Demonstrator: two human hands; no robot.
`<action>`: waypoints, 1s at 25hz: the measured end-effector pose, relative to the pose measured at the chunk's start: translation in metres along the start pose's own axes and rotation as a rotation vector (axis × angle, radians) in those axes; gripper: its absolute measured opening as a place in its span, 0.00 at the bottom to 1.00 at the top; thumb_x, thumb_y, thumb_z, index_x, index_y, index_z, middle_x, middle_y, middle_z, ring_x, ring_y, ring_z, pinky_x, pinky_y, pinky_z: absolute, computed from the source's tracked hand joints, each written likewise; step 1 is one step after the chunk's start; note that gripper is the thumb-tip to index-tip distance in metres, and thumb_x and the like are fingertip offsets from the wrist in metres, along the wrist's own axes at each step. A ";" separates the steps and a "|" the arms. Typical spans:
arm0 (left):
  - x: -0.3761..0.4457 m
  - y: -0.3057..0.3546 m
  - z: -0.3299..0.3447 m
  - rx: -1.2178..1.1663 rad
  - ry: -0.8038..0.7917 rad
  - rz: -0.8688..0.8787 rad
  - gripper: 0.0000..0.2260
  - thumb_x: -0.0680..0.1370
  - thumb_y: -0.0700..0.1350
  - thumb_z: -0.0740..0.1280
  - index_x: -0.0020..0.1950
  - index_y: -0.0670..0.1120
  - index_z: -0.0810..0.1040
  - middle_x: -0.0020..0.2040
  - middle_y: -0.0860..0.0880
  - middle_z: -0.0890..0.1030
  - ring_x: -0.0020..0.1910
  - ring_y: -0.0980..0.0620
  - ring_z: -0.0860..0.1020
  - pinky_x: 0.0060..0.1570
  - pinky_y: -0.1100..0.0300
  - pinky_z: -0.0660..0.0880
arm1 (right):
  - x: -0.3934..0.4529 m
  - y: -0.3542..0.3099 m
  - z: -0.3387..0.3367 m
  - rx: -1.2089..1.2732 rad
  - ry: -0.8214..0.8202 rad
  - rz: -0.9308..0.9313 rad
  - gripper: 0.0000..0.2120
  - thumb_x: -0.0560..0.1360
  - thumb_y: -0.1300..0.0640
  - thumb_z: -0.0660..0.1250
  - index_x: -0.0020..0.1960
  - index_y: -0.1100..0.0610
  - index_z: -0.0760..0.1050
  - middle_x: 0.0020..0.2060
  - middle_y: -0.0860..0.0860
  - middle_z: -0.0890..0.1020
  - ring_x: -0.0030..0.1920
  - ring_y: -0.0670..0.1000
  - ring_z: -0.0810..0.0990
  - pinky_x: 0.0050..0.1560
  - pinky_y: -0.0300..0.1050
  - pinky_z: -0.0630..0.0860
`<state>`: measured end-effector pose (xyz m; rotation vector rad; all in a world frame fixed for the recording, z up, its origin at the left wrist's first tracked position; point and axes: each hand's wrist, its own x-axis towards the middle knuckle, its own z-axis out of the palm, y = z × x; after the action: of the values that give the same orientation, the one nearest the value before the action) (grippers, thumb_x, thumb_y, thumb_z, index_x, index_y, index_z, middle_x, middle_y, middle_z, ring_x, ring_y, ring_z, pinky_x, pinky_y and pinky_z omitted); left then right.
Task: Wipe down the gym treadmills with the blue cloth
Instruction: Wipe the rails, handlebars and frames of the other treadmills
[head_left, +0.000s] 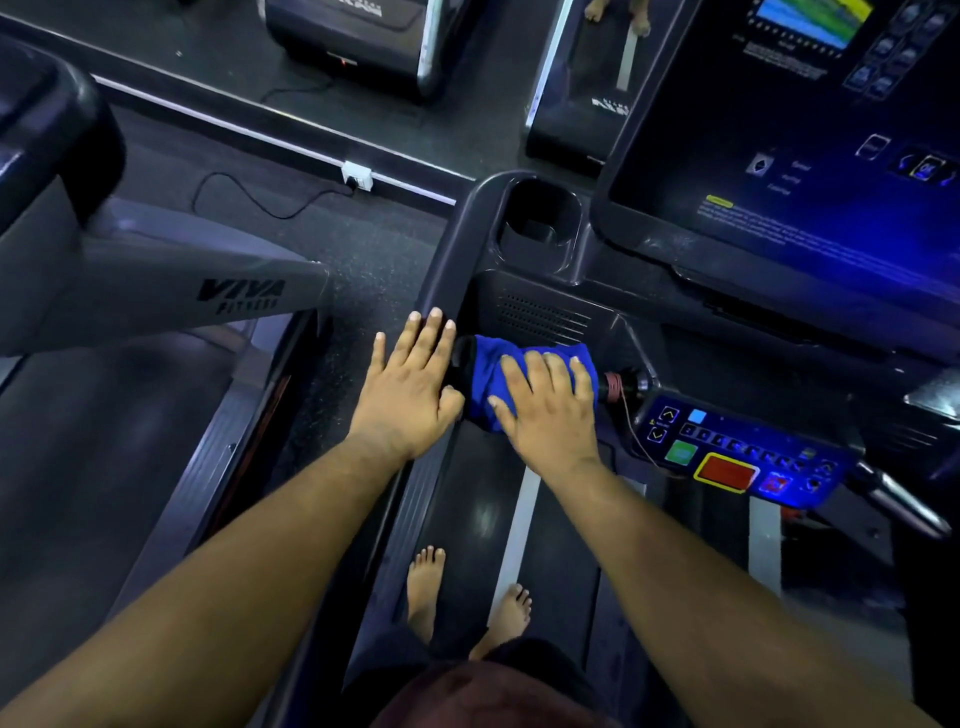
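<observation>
I stand barefoot on the belt of a dark treadmill (441, 270). The blue cloth (493, 364) is draped over its black front handlebar, just left of the lit button panel (737, 452). My right hand (545, 410) lies on top of the cloth, its fingers spread and bent over the bar, pressing the cloth onto it. My left hand (410, 384) rests flat with straight fingers on the treadmill's left side rail, right beside the cloth's left end. The bar under the cloth is hidden.
A cup holder (537, 223) sits in the console ahead of my hands, with the large display (789, 171) to the right. A second treadmill (156, 296) marked VIVA stands on the left. A wall socket (357, 175) with a cable lies on the floor beyond. A mirror reflects more machines.
</observation>
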<state>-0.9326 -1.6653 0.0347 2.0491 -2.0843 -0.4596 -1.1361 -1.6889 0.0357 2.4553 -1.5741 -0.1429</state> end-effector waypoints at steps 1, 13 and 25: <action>0.001 -0.001 0.000 0.005 0.000 -0.001 0.34 0.76 0.54 0.52 0.82 0.47 0.50 0.82 0.48 0.47 0.81 0.48 0.43 0.77 0.39 0.46 | 0.009 -0.001 -0.002 0.013 -0.009 -0.001 0.23 0.79 0.39 0.56 0.64 0.53 0.74 0.56 0.54 0.79 0.57 0.58 0.77 0.64 0.60 0.67; 0.000 0.001 0.000 0.062 -0.010 0.002 0.35 0.77 0.57 0.52 0.82 0.47 0.49 0.82 0.47 0.47 0.81 0.46 0.44 0.77 0.39 0.47 | 0.038 0.014 -0.017 0.100 -0.205 0.006 0.36 0.73 0.23 0.46 0.53 0.51 0.76 0.47 0.53 0.82 0.49 0.58 0.80 0.52 0.56 0.70; 0.001 0.002 0.001 0.036 -0.002 -0.023 0.33 0.82 0.63 0.51 0.82 0.49 0.48 0.82 0.49 0.45 0.81 0.48 0.43 0.78 0.41 0.45 | 0.068 0.041 -0.034 0.258 -0.474 0.009 0.36 0.66 0.18 0.49 0.47 0.48 0.74 0.48 0.50 0.82 0.51 0.56 0.80 0.46 0.51 0.71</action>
<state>-0.9348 -1.6660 0.0346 2.0954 -2.0871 -0.4303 -1.1370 -1.7624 0.0805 2.7553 -1.8878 -0.5947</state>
